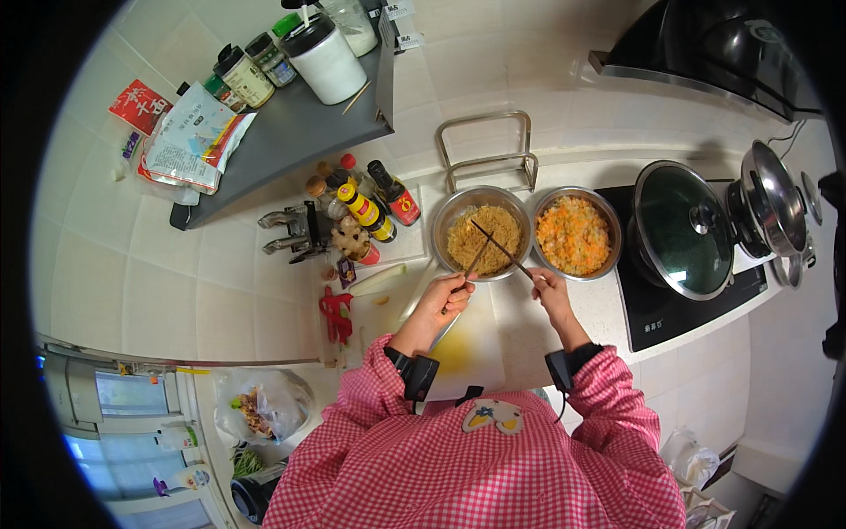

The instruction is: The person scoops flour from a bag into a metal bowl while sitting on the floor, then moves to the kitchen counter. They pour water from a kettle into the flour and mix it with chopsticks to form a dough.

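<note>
My left hand (451,297) grips one dark chopstick (477,259). Another dark chopstick (509,253) is in my right hand (550,291). The two sticks cross over a steel bowl (439,228) of thin yellowish noodles (472,241), with their tips at the noodles. Just right of it stands a second steel bowl (616,231), filled with a chopped orange and pale mixture (572,235). Below my left hand lies a white cutting board (476,357) with a yellow stain. A knife there is partly hidden by my left forearm.
An induction cooktop (667,324) at right carries a pan with a glass lid (684,228). Sauce bottles (394,192), ginger (350,236) and a knife block (310,228) stand left. A grey shelf (297,125) with jars overhangs there. Behind the bowls is a metal rack (486,159).
</note>
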The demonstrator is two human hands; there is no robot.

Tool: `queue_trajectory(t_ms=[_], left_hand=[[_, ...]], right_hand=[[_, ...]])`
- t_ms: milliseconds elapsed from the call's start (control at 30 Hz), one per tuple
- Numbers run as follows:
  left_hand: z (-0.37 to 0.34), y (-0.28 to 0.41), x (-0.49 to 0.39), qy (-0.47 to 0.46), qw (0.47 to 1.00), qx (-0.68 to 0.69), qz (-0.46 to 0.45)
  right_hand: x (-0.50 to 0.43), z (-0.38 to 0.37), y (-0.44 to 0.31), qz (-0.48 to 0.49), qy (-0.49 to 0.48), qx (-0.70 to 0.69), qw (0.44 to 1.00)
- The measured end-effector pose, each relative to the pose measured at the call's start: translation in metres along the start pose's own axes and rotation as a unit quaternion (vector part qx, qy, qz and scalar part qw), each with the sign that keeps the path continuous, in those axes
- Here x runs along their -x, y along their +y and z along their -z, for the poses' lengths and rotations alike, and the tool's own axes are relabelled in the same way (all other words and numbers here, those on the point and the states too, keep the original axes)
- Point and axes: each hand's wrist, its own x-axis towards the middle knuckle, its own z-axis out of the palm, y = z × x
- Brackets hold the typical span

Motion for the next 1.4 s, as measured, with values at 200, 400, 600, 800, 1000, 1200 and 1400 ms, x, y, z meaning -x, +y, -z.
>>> queue_trajectory(t_ms=[200, 400, 600, 800, 1000, 1200, 1400], left_hand=[[0.005, 0.008, 0.003, 0.059, 0.997, -0.046, -0.031], [0.0, 0.005, 0.006, 0.066, 0.993, -0.098, -0.028], [0.003, 0.006, 0.009, 0.066, 0.994, -0.084, -0.022], [0.008, 0.01, 0.006, 0.035, 0.997, -0.067, -0.022], [0.01, 0.005, 0.008, 0.057, 0.991, -0.113, -0.032], [0.015, -0.001, 0.014, 0.09, 0.965, -0.241, -0.049], [0.031, -0.004, 0.021, 0.075, 0.963, -0.253, -0.057]], right_hand=[[0.041, 0.024, -0.007, 0.116, 0.064, 0.223, 0.966], [0.029, 0.013, -0.029, 0.172, 0.106, 0.417, 0.886], [0.03, 0.005, -0.03, 0.247, 0.127, 0.365, 0.889], [0.037, -0.001, -0.039, 0.228, 0.156, 0.436, 0.856], [0.042, -0.008, -0.05, 0.306, 0.144, 0.381, 0.861], [0.036, -0.003, -0.038, 0.298, 0.138, 0.382, 0.863], [0.026, 0.007, -0.033, 0.237, 0.135, 0.446, 0.853]])
